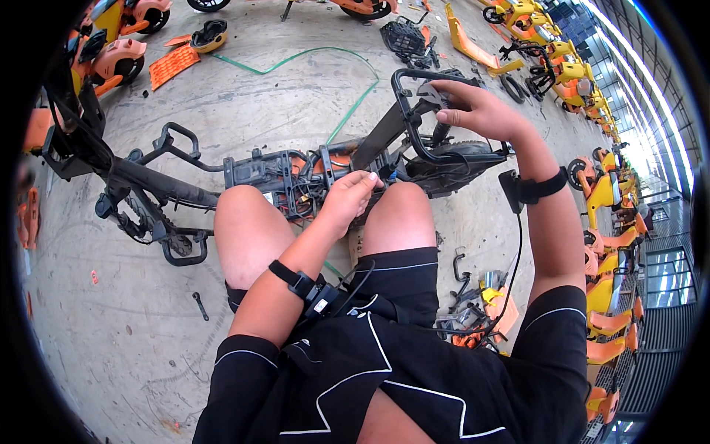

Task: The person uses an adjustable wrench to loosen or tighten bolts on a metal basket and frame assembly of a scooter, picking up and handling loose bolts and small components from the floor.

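A stripped electric scooter frame (166, 181) stands across in front of my knees, its electronics and wiring (299, 185) bare in the middle. My left hand (347, 200) is closed in a pinch above the right end of that wiring. Something small and dark shows at its fingertips, too small to name, beside a blue connector (392, 175). At the rear, my right hand (481, 112) reaches over the black tubular rack (403, 92). Its thumb and fingers are apart, around a grey piece (429, 92) at the top of the frame; the other fingertips are partly hidden.
A wrench (200, 305) lies on the floor at left. Loose parts (466, 311) are piled right of my knee. Green strap (325, 50) crosses the floor beyond the frame, near an orange panel (175, 66) and helmet (210, 35). Yellow and orange scooters (606, 189) line the right side.
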Tool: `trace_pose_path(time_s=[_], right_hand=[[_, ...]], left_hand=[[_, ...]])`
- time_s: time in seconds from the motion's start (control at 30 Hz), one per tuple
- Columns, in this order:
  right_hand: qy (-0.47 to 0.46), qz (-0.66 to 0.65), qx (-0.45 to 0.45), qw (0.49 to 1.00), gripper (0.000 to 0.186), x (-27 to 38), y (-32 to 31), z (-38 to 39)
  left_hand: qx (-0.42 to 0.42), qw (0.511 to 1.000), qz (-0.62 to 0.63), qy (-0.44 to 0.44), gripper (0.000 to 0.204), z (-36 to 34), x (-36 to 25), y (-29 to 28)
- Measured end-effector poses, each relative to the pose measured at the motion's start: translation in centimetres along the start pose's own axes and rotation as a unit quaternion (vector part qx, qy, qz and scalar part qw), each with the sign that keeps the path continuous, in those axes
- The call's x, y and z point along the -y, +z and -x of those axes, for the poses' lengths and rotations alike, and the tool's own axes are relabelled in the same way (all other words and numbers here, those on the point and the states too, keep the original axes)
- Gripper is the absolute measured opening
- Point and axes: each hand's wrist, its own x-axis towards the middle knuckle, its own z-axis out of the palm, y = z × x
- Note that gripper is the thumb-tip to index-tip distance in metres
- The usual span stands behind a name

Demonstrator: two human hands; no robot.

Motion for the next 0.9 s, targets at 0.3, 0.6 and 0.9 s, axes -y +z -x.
trace_pose_path(time_s=[0.3,0.6,0.9], right_hand=[[0.006,0.14,0.082,0.987,0.053,2.1,-1.0,-2.5],[-0.014,0.262,0.079,0.962,0.032,3.4,-0.6,-4.0],[-0.116,0.327,0.024,0.938,0.033,0.8,0.4,-5.3]], left_hand=[[-0.004,1.0,-0.027,-0.01,0.03,-0.2,0.3,0.3],[-0.014,0.997,-0.071,-0.016,0.031,0.1,-0.2,0.7],[-0.017,0.994,-0.105,-0.017,0.027,-0.2,0.2,1.0]])
